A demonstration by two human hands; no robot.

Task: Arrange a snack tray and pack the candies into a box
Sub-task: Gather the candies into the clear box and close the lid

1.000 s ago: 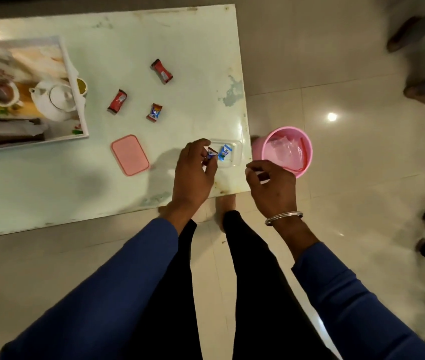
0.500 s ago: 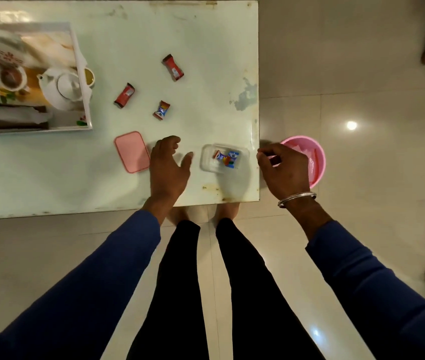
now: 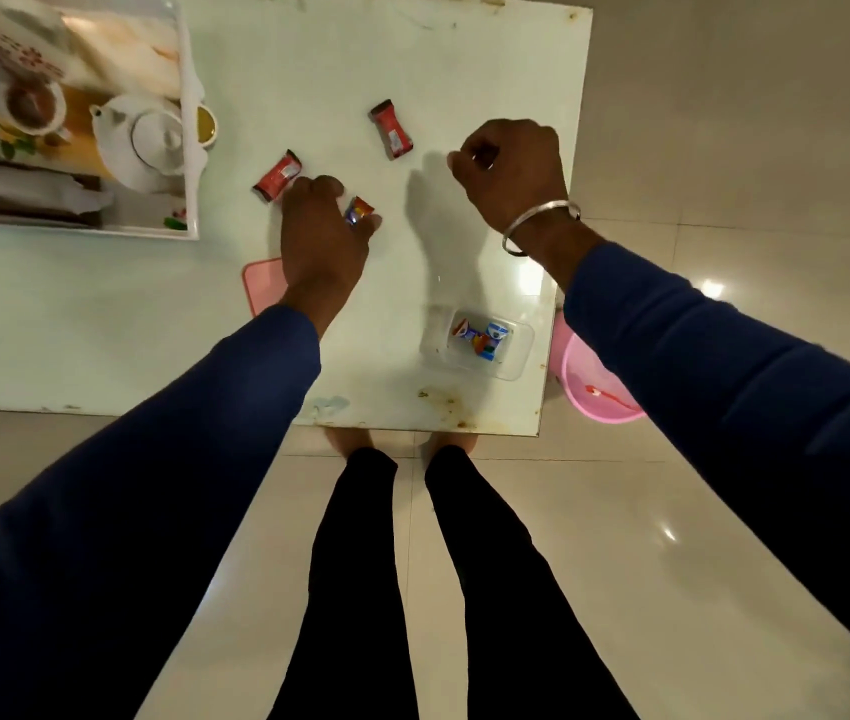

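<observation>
Pale green rectangular table (image 3: 101, 324), scuffed and rust-spotted along the near edge, seen from above. At far left: white rectangular serving tray (image 3: 193, 163) bearing a white ceramic teapot (image 3: 145, 140), a cup of dark drink (image 3: 33, 103) and a floral-patterned jug (image 3: 7, 49). Beside the table's right edge, on the glossy tiled floor (image 3: 672, 511): pink plastic bucket (image 3: 594, 392), partly hidden by the right sleeve. Flat pink plastic lid (image 3: 259, 285) half covered by the left wrist.

Near the front right corner: clear plastic rectangular box (image 3: 477, 344), open-topped, with several small blue-and-orange wrapped candies (image 3: 480, 337) inside. Lay well apart from both hands. Loose on the table: long red-wrapped candy (image 3: 392, 128) between the two hands, nearer the right; second red-wrapped candy (image 3: 277, 175) just beside the left knuckles; small orange-and-blue wrapped candy (image 3: 358, 210) at the left fingertips.

Left hand (image 3: 321, 236) reached forward, palm down, fingers curled and pinching the small orange-and-blue candy. Right hand (image 3: 511, 166) raised above the table, fingers curled into a loose fist; contents, if any, could not be told. Silver metal bangle (image 3: 540, 223) on the right wrist. Both forearms in dark blue sleeves.
</observation>
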